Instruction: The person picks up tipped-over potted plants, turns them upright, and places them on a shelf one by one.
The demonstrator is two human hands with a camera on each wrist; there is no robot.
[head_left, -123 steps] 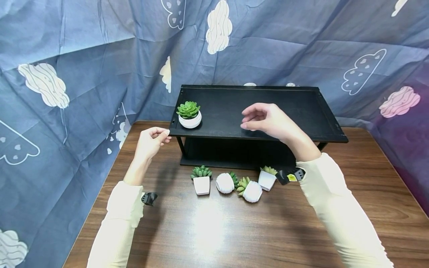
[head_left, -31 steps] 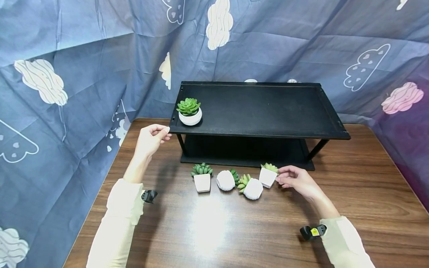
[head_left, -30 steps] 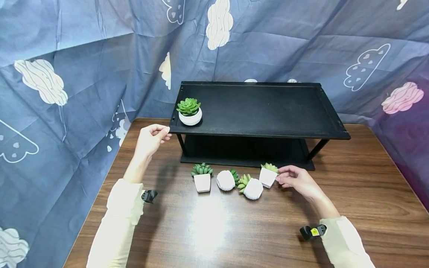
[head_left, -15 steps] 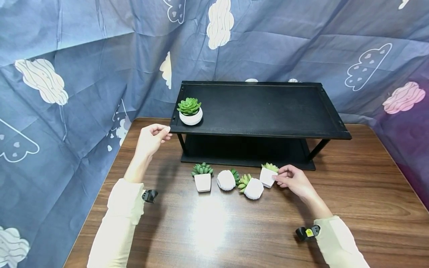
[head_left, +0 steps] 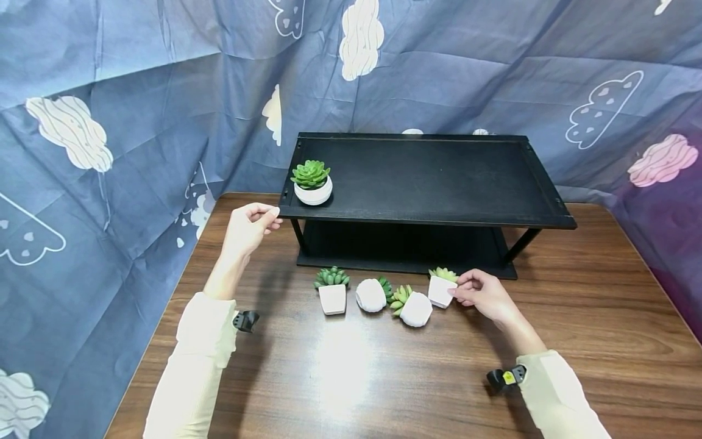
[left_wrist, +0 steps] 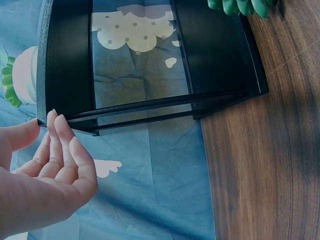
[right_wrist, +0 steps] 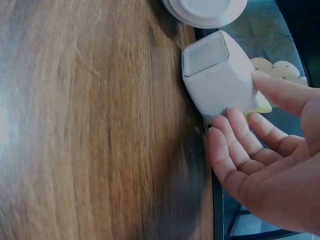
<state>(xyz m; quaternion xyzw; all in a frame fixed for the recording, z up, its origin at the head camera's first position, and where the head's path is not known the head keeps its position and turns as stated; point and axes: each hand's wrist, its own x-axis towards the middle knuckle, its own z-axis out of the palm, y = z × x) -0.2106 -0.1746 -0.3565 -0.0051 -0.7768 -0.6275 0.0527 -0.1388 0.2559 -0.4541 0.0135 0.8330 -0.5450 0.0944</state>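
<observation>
I've got the L hand (head_left: 244, 231) pinching the front L corner of the black two-tier shelf (head_left: 433, 180), thumb at the edge w/ the fingers just under it on the L wrist cam. R hand (head_left: 488, 297) is pinching the square white pot (head_left: 439, 293) w/ the yellow-green succulent (head_left: 443, 274): on the R wrist cam I see its thumb on one side, fingertips on the other. That pot lies tipped on the worktop (head_left: 609, 292), in front of the shelf & at the R end of a row of 4, base facing my way; can't tell if it's lifted at all. Next to it, just L & a bit nearer me, is a rounded white pot (head_left: 415, 310), its lt-green leaves pointing L. Then a 2nd rounded one, the ribbed pot (head_left: 370, 296), dk-green leaves pointing R, & at the L end a tapered pot (head_left: 333, 300), dk-green plant toward the shelf. Up on the top tier, near the L front corner, a white bowl (head_left: 314, 195) sits upright w/ a bright green succulent (head_left: 310, 174). Blue cloud-print backdrop (head_left: 164, 122) hangs behind.
</observation>
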